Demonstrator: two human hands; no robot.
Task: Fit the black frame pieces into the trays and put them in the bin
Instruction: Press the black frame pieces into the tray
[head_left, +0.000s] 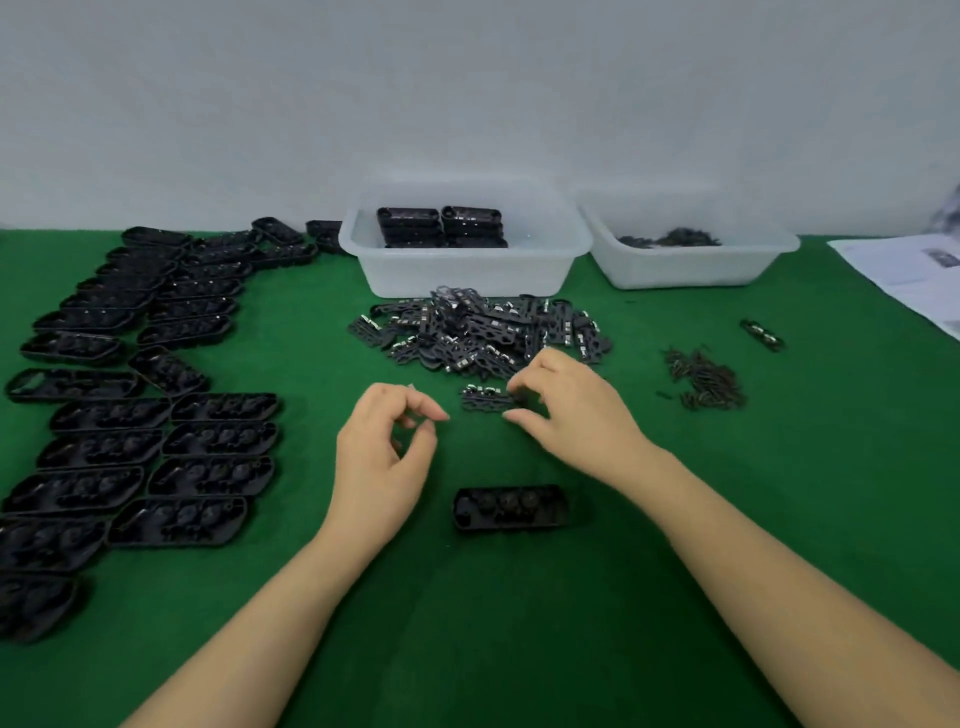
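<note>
One black frame piece (485, 401) lies flat on the green table (779, 493), just in front of the frame pile (480, 332); right hand (571, 415) has fingers curled onto its right end, thumb at the near edge, fingertips on the far edge, so it's pinching the piece. Left hand (382, 457) hovers just left of it, fingers curled with thumb and forefinger nearly meeting; can't tell if it's holding anything. A single black tray (510, 508) sits between the two forearms, nearer the camera than the piece, open side up; can't tell whether a frame is in it. The pile is a loose heap of black frame pieces with small metal tabs, right in front of the left bin (465, 270). That bin is translucent white plastic and holds two side-by-side stacks of trays (441, 227) toward its back wall. A second translucent bin (691, 260) stands just beside it on the right, with a low layer of small dark parts (670, 239) on its bottom; too small to identify. On the table's left, rows of black trays (135, 415) run from near edge to far edge, some overlapping. On the right: a scatter of small dark pins (704, 384), one stray frame piece (762, 334) beyond it, and printed paper sheets (904, 280) at the far right edge.
</note>
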